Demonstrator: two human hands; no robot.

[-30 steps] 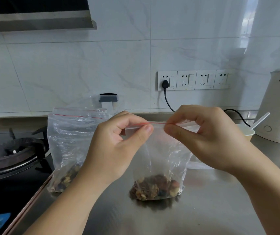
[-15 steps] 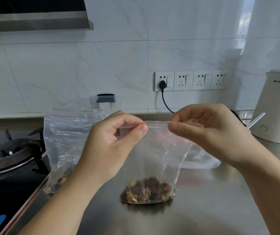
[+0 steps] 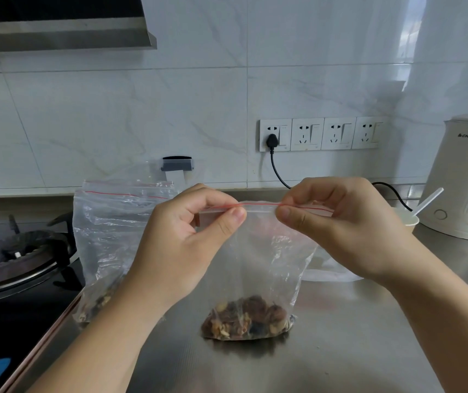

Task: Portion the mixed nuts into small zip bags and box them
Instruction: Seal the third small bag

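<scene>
A small clear zip bag with a red seal line stands upright on the steel counter, a portion of mixed nuts at its bottom. My left hand pinches the seal strip near its left end between thumb and forefinger. My right hand pinches the same strip a little to the right, its fingers curled over the top edge. A larger clear zip bag with nuts in its bottom stands behind my left hand, partly hidden by it.
A gas hob lies left of the counter edge. A white kettle stands at the right, a paper cup with a white spoon beside it. More clear plastic lies behind my right hand. A black cord hangs from the wall sockets.
My right thumb and forefinger have slid slightly right along the seal strip, leaving a wider gap between my hands. The small bag has stayed on the counter.
</scene>
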